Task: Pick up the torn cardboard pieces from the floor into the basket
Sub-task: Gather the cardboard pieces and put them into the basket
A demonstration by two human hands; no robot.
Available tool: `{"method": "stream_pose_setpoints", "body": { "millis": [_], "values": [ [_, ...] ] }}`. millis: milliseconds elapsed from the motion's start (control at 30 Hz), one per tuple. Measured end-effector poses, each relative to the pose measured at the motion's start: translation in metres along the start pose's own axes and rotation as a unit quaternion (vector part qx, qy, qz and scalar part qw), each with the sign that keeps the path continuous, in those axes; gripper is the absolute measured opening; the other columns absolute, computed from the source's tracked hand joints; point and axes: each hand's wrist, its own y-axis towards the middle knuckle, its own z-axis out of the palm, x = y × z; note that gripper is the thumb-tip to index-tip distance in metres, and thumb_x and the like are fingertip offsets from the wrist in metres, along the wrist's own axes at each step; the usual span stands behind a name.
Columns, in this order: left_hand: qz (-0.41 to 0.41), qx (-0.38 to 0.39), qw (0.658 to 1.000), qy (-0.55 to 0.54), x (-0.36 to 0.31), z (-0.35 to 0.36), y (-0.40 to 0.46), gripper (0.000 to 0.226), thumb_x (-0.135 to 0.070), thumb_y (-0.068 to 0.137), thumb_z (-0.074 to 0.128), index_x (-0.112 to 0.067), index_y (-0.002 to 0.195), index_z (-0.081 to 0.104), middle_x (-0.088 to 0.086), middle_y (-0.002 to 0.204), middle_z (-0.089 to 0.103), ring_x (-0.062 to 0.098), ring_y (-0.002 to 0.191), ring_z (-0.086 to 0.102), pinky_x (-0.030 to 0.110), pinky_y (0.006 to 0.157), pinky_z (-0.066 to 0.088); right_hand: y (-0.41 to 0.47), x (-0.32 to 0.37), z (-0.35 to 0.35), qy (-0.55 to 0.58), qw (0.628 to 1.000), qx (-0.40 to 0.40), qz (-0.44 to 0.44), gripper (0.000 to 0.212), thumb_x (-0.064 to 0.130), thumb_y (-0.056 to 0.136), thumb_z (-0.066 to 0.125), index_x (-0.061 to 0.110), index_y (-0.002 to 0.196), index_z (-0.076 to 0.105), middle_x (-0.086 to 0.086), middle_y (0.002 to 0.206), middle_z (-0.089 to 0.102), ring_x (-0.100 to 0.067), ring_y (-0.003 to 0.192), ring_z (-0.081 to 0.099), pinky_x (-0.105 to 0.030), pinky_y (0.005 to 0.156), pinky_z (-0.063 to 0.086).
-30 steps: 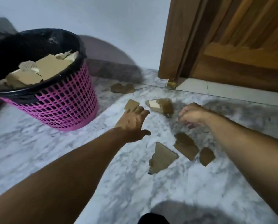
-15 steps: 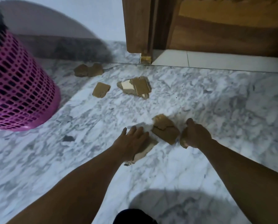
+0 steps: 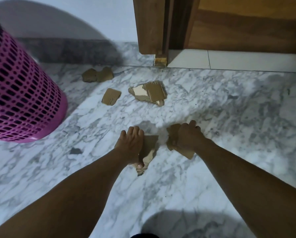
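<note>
Torn brown cardboard lies on the marble floor. My left hand presses on a pointed cardboard piece, thumb curled under its near edge. My right hand is closed over a stack of cardboard pieces just right of it. Farther off lie a small square piece, a layered torn piece and a pair of pieces near the wall. The pink mesh basket stands at the left edge, its top out of view.
A wooden door frame and door stand at the back right above a pale tile threshold. A dark skirting runs along the white wall. A small dark scrap lies left of my left hand.
My view dropped and the basket slid to the left edge. Both hands came down onto the near pieces; the right hand gathered its pieces and closed on them, the left gripped the pointed piece.
</note>
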Motion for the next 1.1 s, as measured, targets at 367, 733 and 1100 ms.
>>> {"method": "stream_pose_setpoints", "body": {
  "millis": [367, 733, 1100],
  "values": [
    [-0.111, -0.114, 0.986, -0.047, 0.06, -0.007, 0.025, 0.089, -0.053, 0.063, 0.079, -0.01, 0.127, 0.034, 0.008, 0.127, 0.035, 0.026, 0.117, 0.039, 0.037, 0.095, 0.039, 0.043, 0.014, -0.043, 0.126, 0.992, -0.021, -0.014, 0.044, 0.027, 0.083, 0.069, 0.008, 0.121, 0.059, -0.012, 0.114, 0.065, -0.03, 0.104, 0.062, -0.04, 0.087, 0.051],
    [-0.136, -0.123, 0.982, -0.037, 0.15, -0.021, 0.084, 0.101, -0.042, 0.065, 0.08, -0.009, 0.141, 0.022, 0.016, 0.156, 0.009, 0.033, 0.142, 0.016, 0.047, 0.113, 0.024, 0.138, 0.097, -0.11, 0.038, 0.996, -0.062, -0.052, 0.085, 0.058, 0.067, 0.076, 0.019, 0.137, 0.048, -0.007, 0.145, 0.04, -0.03, 0.134, 0.038, -0.032, 0.106, 0.036],
    [-0.03, -0.017, 0.992, -0.123, 0.177, -0.034, 0.12, 0.098, -0.037, 0.045, 0.094, -0.018, 0.126, 0.041, 0.002, 0.122, 0.042, 0.023, 0.11, 0.037, 0.035, 0.077, 0.039, 0.154, 0.102, -0.104, 0.035, 0.995, -0.056, -0.069, 0.086, 0.03, 0.064, 0.084, 0.031, 0.133, 0.031, -0.009, 0.133, 0.029, -0.043, 0.118, 0.043, -0.047, 0.089, 0.047]
  ]
}}
